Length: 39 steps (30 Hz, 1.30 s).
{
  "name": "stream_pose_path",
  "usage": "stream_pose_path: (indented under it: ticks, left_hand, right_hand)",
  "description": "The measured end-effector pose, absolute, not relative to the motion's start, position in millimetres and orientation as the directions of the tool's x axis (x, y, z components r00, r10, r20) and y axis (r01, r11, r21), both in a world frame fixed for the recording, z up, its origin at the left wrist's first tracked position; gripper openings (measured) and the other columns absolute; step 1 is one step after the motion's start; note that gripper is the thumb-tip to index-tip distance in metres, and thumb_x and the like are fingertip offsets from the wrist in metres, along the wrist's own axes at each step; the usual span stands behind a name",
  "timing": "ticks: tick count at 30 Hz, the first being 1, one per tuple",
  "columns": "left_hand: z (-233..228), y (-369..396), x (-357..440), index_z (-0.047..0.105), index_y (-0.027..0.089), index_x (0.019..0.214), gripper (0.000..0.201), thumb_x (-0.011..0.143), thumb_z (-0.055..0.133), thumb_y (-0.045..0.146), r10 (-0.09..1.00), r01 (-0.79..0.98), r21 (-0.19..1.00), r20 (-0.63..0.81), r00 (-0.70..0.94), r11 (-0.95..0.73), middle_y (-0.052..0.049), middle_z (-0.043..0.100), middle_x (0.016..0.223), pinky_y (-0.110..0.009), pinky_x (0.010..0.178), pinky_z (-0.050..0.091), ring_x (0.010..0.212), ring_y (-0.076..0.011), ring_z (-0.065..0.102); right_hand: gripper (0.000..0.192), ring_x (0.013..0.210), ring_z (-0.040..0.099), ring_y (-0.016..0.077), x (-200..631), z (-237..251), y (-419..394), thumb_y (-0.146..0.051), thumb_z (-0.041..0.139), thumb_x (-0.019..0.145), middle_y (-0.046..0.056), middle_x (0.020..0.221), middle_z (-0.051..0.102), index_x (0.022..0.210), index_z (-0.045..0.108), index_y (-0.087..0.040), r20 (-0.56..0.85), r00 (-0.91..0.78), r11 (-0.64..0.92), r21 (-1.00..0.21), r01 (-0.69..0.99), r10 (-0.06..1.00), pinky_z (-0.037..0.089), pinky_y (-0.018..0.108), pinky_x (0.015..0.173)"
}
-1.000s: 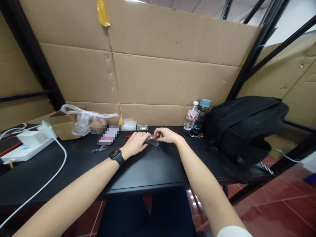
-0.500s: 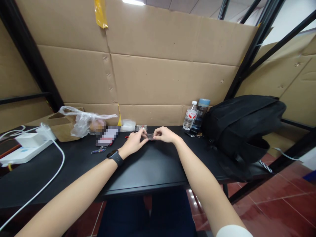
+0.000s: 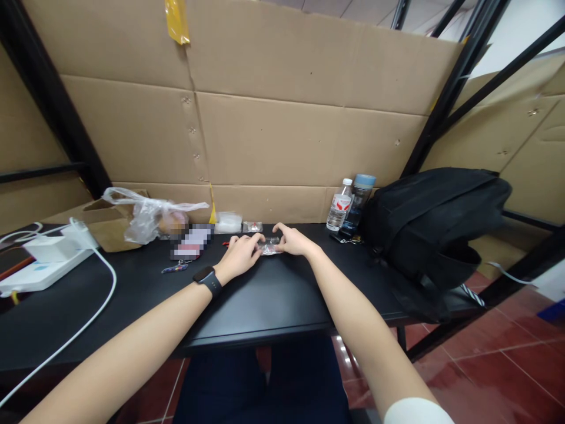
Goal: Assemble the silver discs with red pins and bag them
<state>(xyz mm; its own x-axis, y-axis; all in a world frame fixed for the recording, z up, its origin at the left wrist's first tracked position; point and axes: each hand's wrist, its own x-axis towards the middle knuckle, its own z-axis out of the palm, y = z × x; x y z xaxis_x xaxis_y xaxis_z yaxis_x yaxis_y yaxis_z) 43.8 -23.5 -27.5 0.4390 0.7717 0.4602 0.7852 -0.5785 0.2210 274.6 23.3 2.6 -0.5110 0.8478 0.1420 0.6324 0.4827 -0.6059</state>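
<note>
Small clear bag (image 3: pixel 269 247) flat on the black desk (image 3: pixel 273 300), far centre. Left hand (image 3: pixel 241 254) and right hand (image 3: pixel 293 240) pinching opposite ends, fingertips closed on film. Probably light, limp, slippery; best gripped by edges.

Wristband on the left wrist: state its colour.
Black. The wristband shows best in the head view, just behind the left hand.

Two hands (image 3: pixel 241 254) (image 3: pixel 293 240), two bottles (image 3: pixel 338 206) (image 3: pixel 359 203), one backpack (image 3: pixel 435 224)
</note>
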Motion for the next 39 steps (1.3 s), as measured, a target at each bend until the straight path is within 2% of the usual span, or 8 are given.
stream_pose_path:
  ticks: [6, 10, 13, 16, 20, 27, 32, 39]
  left_hand:
    - [-28.9, -28.1, 45.3, 0.069, 0.024, 0.111, 0.023, 0.095, 0.053, 0.030, 0.698, 0.802, 0.017, 0.503, 0.509, -0.597, -0.011, 0.062, 0.122, -0.045, 0.094, 0.038, 0.118, -0.0294, 0.051]
    - [-31.0, -25.4, 45.8, 0.070, 0.024, 0.111, 0.025, 0.096, 0.050, 0.028, 0.691, 0.786, 0.011, 0.483, 0.537, -0.618, -0.011, 0.065, 0.126, -0.048, 0.098, 0.037, 0.124, -0.0296, 0.049]
    - [-31.7, -24.4, 46.2, 0.071, 0.024, 0.107, 0.027, 0.098, 0.046, 0.029, 0.704, 0.783, 0.041, 0.468, 0.534, -0.621, -0.010, 0.067, 0.127, -0.050, 0.101, 0.035, 0.125, -0.0296, 0.049]
    - [-29.6, -27.1, 47.4, 0.072, 0.024, 0.098, 0.026, 0.097, 0.049, 0.036, 0.708, 0.788, 0.056, 0.481, 0.517, -0.613, -0.011, 0.064, 0.134, -0.052, 0.103, 0.034, 0.129, -0.0317, 0.046]
    - [-26.4, -31.4, 48.8, 0.070, 0.024, 0.101, 0.027, 0.088, 0.061, 0.045, 0.717, 0.783, 0.065, 0.453, 0.530, -0.619, -0.013, 0.069, 0.120, -0.052, 0.102, 0.032, 0.125, -0.0343, 0.048]
    - [-27.2, -28.4, 47.7, 0.064, 0.025, 0.109, 0.020, 0.093, 0.052, 0.026, 0.754, 0.816, 0.107, 0.466, 0.463, -0.568, -0.011, 0.073, 0.107, -0.049, 0.096, 0.030, 0.115, -0.0304, 0.055]
    - [-26.7, -28.1, 47.2, 0.050, 0.025, 0.132, 0.038, 0.094, 0.050, 0.022, 0.784, 0.833, 0.198, 0.499, 0.368, -0.516, -0.008, 0.075, 0.092, -0.046, 0.093, 0.030, 0.108, -0.0295, 0.060]
    - [-30.1, -25.3, 49.6, 0.049, 0.024, 0.133, 0.041, 0.093, 0.055, 0.030, 0.754, 0.843, 0.093, 0.506, 0.419, -0.531, -0.010, 0.074, 0.093, -0.048, 0.096, 0.030, 0.110, -0.0317, 0.059]
  right_hand:
    - [0.039, 0.077, 0.053, 0.0115, 270.9, 5.5, 24.2, -0.008, 0.084, 0.065, -0.001, 0.091, 0.055, 0.100, 0.072, -0.020, 0.277, -0.595, 0.654, -0.392, 0.647, 0.754, 0.041, 0.023, 0.073]
    - [0.034, 0.089, 0.057, 0.0150, 269.3, 6.0, 24.8, -0.005, 0.080, 0.069, 0.003, 0.101, 0.056, 0.100, 0.075, -0.020, 0.353, -0.622, 0.716, -0.349, 0.605, 0.698, 0.044, 0.026, 0.085]
    - [0.015, 0.097, 0.059, 0.0187, 270.5, 7.0, 23.1, -0.010, 0.071, 0.080, 0.006, 0.106, 0.062, 0.088, 0.078, -0.020, 0.297, -0.693, 0.754, -0.261, 0.603, 0.657, 0.043, 0.030, 0.093]
    - [0.015, 0.107, 0.058, 0.0233, 271.1, 7.5, 20.2, -0.018, 0.075, 0.076, 0.007, 0.114, 0.066, 0.090, 0.078, -0.020, 0.233, -0.709, 0.746, -0.222, 0.628, 0.666, 0.044, 0.032, 0.097]
    - [0.040, 0.104, 0.062, 0.0237, 267.5, 5.6, 17.8, -0.018, 0.080, 0.068, 0.007, 0.111, 0.071, 0.107, 0.074, -0.020, 0.138, -0.671, 0.683, -0.231, 0.693, 0.728, 0.046, 0.028, 0.086]
    - [0.018, 0.083, 0.067, 0.0157, 267.7, 7.3, 19.4, -0.016, 0.067, 0.083, 0.004, 0.092, 0.075, 0.101, 0.071, -0.020, 0.198, -0.630, 0.653, -0.367, 0.663, 0.751, 0.043, 0.023, 0.073]
    - [0.018, 0.068, 0.062, 0.0125, 269.9, 7.8, 20.5, -0.024, 0.064, 0.090, 0.000, 0.078, 0.072, 0.107, 0.068, -0.019, 0.193, -0.618, 0.619, -0.495, 0.610, 0.762, 0.041, 0.022, 0.067]
    - [0.026, 0.082, 0.060, 0.0145, 267.1, 6.8, 19.7, -0.024, 0.081, 0.076, 0.003, 0.096, 0.067, 0.102, 0.074, -0.020, 0.293, -0.625, 0.688, -0.378, 0.619, 0.723, 0.042, 0.024, 0.076]
